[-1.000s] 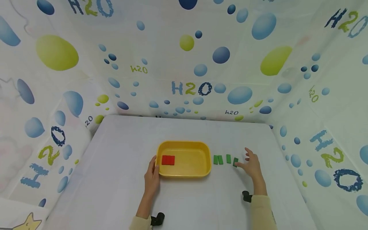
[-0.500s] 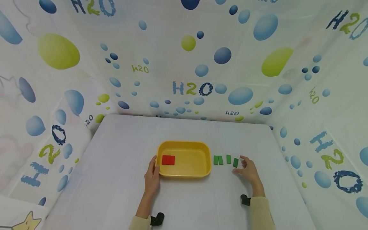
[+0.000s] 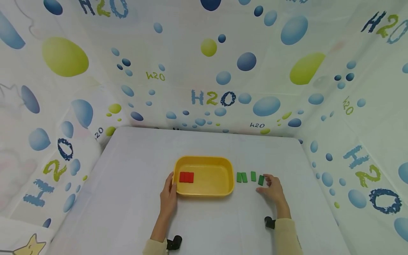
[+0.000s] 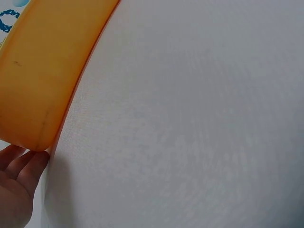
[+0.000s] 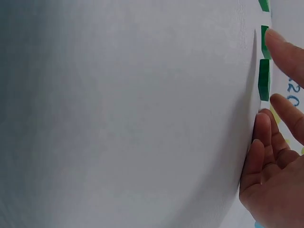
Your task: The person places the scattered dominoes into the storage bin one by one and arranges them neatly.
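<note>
My left hand (image 3: 168,196) rests at the left end of a yellow plastic tray (image 3: 207,194), fingers extended against its outer wall, as the left wrist view also shows. Several red tiles (image 3: 186,177) lie side by side inside the tray. To its right, small green rectangular tiles stand in a loose row on the table. My right hand (image 3: 274,191) is around the rightmost green tile (image 3: 261,180), thumb and index finger spread apart. In the right wrist view, that green tile (image 5: 264,80) shows between thumb and index finger, with the other fingers loosely bent.
A white cloth covers the table (image 3: 134,156). Two green tiles (image 3: 242,177) sit close together beside the tray's right wall, and another green tile (image 3: 253,176) stands apart from them. White curtains (image 3: 178,71) printed with blue and green bubbles enclose the table's back and sides.
My right hand has come down and to the left, its thumb passing from the rightmost green tile to just below it. My left hand and the tray stay in place.
</note>
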The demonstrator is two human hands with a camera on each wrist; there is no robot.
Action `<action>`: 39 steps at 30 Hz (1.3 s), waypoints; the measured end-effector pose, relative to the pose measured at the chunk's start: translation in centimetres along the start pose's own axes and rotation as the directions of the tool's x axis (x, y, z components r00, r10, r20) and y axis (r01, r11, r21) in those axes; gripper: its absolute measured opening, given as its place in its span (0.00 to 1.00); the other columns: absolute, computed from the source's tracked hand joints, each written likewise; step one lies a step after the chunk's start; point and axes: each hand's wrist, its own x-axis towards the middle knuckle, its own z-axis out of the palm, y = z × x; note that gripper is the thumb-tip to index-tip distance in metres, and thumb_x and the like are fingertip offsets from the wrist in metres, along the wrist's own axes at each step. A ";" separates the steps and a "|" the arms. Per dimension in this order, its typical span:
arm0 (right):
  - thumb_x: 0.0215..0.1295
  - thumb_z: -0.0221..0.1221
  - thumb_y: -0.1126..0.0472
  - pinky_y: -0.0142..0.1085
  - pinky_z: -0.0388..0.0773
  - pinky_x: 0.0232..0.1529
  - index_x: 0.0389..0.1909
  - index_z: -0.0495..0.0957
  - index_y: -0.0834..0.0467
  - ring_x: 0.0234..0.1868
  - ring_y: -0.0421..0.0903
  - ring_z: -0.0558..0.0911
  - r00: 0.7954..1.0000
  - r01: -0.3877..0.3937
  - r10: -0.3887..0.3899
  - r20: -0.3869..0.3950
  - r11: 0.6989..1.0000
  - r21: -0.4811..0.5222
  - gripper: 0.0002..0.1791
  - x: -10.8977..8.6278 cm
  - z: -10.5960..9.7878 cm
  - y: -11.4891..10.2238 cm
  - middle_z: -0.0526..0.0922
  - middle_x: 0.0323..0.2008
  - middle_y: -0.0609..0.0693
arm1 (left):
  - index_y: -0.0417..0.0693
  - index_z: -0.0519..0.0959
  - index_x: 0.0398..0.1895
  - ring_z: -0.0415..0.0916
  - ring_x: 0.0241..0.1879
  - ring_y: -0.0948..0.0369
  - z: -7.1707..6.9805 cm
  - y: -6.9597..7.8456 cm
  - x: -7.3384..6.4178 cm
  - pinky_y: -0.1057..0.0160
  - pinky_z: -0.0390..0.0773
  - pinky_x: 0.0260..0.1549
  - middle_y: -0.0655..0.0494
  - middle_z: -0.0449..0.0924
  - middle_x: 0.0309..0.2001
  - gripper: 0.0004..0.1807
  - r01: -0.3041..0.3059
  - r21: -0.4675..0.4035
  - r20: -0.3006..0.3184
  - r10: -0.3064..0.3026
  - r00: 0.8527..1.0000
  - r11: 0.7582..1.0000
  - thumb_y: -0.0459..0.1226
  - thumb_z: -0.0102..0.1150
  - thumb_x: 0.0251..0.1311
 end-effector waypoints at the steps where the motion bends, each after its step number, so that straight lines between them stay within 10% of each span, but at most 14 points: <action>1: 0.52 0.70 0.66 0.54 0.71 0.57 0.65 0.65 0.68 0.55 0.62 0.70 1.000 0.002 -0.002 -0.003 1.000 -0.003 0.39 0.0 0.1 0.0 0.68 0.56 0.68 | 0.53 0.60 0.74 0.62 0.71 0.49 0.0 0.0 0.0 0.50 0.63 0.68 0.46 0.63 0.73 0.26 0.001 0.000 0.001 -0.001 1.000 1.000 0.35 0.40 0.75; 39: 0.56 0.66 0.65 0.40 0.69 0.42 0.60 0.71 0.68 0.45 0.55 0.74 0.997 -0.023 0.020 -0.072 0.999 -0.041 0.30 0.8 0.5 -0.3 0.76 0.47 0.63 | 0.54 0.59 0.75 0.60 0.72 0.49 0.0 0.1 -0.2 0.49 0.62 0.69 0.47 0.62 0.73 0.26 0.017 0.013 -0.005 -0.017 1.000 1.000 0.37 0.40 0.75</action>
